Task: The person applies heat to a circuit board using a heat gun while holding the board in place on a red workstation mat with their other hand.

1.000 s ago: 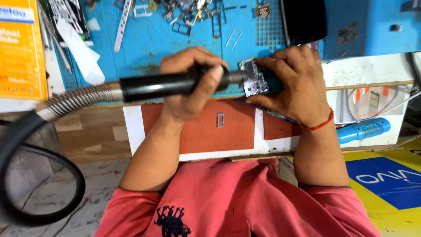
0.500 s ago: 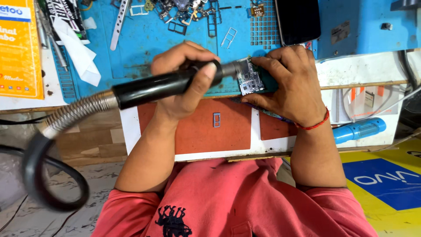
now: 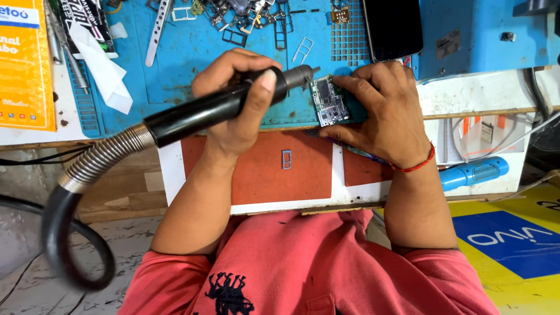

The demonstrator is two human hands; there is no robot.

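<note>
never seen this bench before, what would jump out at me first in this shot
Dead centre, the left hand grips a black hot-air wand with a ribbed metal hose curving off lower left, its nozzle aimed at a small circuit board. The right hand, a red thread at its wrist, steadies that board on the blue work mat. Small metal parts litter the mat's top edge.

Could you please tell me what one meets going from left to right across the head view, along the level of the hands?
Orange box → white tissue → coiled metal hose → left hand gripping the black hot-air handle → small circuit board → right hand → blue tool.
</note>
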